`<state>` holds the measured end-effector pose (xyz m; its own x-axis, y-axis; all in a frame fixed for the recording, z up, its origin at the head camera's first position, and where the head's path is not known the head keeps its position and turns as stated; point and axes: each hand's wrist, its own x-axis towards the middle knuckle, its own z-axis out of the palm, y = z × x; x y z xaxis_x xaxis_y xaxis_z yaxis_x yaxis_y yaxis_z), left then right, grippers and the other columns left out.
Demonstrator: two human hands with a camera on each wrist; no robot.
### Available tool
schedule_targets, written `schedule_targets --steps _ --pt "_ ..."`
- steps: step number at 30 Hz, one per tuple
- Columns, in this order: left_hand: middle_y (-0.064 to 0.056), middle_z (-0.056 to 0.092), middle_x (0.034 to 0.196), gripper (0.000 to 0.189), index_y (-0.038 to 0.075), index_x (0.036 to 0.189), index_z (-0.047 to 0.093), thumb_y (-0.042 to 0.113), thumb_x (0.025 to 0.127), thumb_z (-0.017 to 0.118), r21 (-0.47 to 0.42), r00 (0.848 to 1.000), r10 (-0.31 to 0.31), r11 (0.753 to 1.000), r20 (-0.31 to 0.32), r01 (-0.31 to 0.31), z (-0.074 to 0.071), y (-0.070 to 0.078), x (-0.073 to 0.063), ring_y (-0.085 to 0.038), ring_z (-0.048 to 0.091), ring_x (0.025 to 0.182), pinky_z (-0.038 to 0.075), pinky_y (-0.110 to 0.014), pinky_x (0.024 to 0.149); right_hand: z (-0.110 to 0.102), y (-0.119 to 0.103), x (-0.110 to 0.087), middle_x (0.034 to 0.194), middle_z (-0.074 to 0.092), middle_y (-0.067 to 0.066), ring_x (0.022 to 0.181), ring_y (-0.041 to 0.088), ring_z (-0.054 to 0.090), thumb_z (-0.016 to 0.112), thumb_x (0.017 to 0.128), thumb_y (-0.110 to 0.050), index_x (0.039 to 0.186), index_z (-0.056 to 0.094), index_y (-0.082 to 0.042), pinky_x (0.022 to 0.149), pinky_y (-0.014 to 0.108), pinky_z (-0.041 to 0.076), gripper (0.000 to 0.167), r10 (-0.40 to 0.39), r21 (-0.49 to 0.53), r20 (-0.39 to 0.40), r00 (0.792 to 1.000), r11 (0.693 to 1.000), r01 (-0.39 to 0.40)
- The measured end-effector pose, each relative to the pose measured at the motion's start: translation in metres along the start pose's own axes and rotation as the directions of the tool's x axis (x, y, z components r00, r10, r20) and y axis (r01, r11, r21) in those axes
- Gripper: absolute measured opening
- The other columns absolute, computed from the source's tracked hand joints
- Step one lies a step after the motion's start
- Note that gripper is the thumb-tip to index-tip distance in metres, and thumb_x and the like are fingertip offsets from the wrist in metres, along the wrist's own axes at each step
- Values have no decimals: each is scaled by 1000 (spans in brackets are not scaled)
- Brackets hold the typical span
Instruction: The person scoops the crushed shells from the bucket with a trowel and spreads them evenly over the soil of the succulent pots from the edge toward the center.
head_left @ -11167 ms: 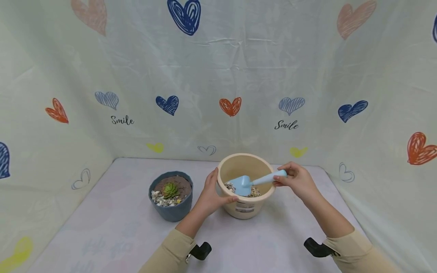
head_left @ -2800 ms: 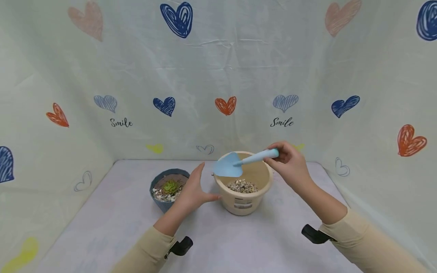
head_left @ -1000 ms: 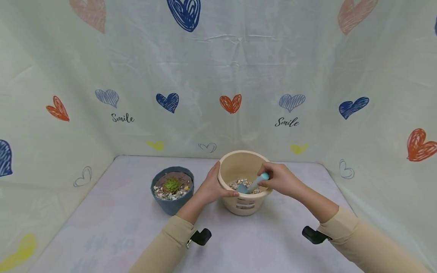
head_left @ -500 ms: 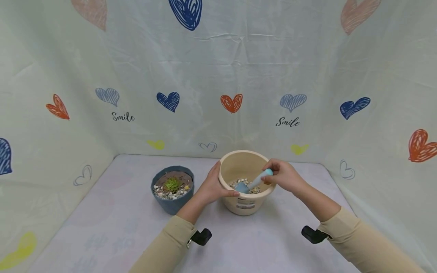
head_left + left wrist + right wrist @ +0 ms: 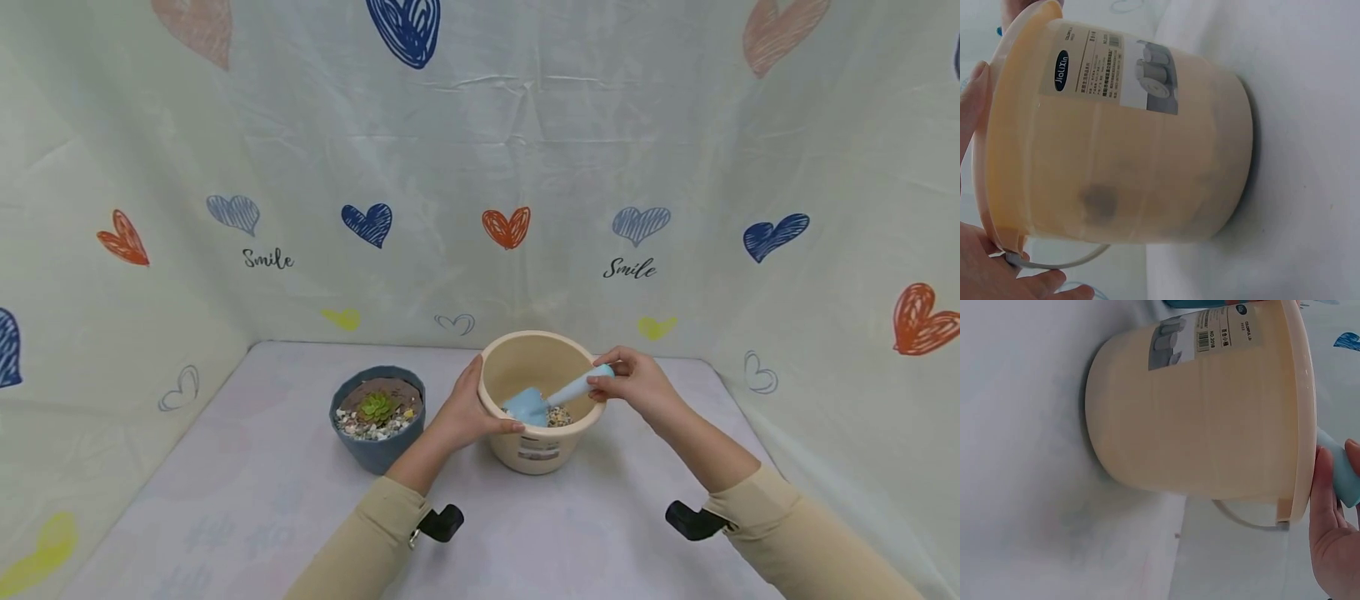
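Note:
A cream plastic bucket (image 5: 532, 360) stands on the table with mixed gravel (image 5: 559, 417) in its bottom. My left hand (image 5: 467, 412) grips its left rim, thumb on the front edge; in the left wrist view the fingers (image 5: 1035, 284) reach by the grey bail handle (image 5: 1075, 262). My right hand (image 5: 641, 385) pinches the handle of a light blue trowel (image 5: 527, 407) at the bucket's right rim. The trowel's blade lies low inside the bucket, over the gravel. Whether stones lie on the blade is too small to tell.
Left of the bucket stands a blue-grey pot (image 5: 378, 456) with a green succulent (image 5: 377, 407), brown soil and pale pebbles. A white cloth covers the table (image 5: 525, 533). Behind it hangs a curtain (image 5: 480, 167) printed with hearts.
Some seconds ago the trowel was above the bucket's left rim and my left hand was off the bucket. In the last second the trowel has tilted flatter, its handle moving right and up.

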<state>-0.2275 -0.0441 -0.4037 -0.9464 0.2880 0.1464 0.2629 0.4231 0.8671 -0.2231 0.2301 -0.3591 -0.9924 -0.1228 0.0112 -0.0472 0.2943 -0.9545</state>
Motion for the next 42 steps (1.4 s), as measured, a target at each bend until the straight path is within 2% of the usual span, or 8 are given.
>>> schedule_targets --steps 6,14,19,24,31,38,42 --pt "-20 23 156 126 5 156 14 25 61 95 8 1000 -21 1000 0 21 -1 1 -1 -38 30 139 31 -55 109 -6 5 -3 95 68 19 75 17 70 65 91 3 115 47 15 75 31 58 32 -12 39 -21 1000 999 13" --pt "-19 21 157 127 4 156 13 25 61 95 5 999 -44 999 -1 44 -1 2 -2 -38 27 141 28 -54 110 -12 7 -10 95 67 20 76 18 71 66 92 -1 116 46 14 76 32 58 35 -4 34 -35 999 999 5" --pt "-19 22 156 126 5 156 14 26 61 95 21 1000 -30 999 2 30 -2 1 -1 -38 28 140 29 -55 110 -16 6 -15 95 67 20 76 18 71 66 92 -3 117 46 14 76 31 58 37 -18 39 -35 999 999 19" --pt "-20 26 153 124 6 156 17 23 60 95 1 1000 -2 1000 9 2 -2 2 0 -38 31 138 30 -55 109 -20 4 -17 96 68 19 77 20 71 66 93 -5 118 46 13 76 32 58 37 -18 30 -40 999 999 20" --pt "-21 28 153 122 5 155 20 22 60 95 -9 1000 4 1000 21 -4 -4 5 -1 -38 29 139 27 -56 110 -26 0 -20 98 68 17 76 17 71 66 94 -8 121 44 13 77 33 57 40 -33 26 -58 998 999 34" --pt "-21 29 153 119 3 154 23 25 62 94 36 999 -40 999 5 40 -9 6 -4 -39 27 140 27 -57 110 -29 -7 -22 96 69 11 77 18 71 65 95 -8 123 42 14 79 34 57 43 -43 47 -73 996 998 47" --pt "-21 33 152 111 4 153 30 25 64 93 47 998 -66 997 -11 66 -12 7 -6 -39 31 139 29 -57 109 -29 -11 -21 95 68 10 77 17 71 64 95 -7 123 41 14 78 32 57 42 -47 54 -84 995 997 51"
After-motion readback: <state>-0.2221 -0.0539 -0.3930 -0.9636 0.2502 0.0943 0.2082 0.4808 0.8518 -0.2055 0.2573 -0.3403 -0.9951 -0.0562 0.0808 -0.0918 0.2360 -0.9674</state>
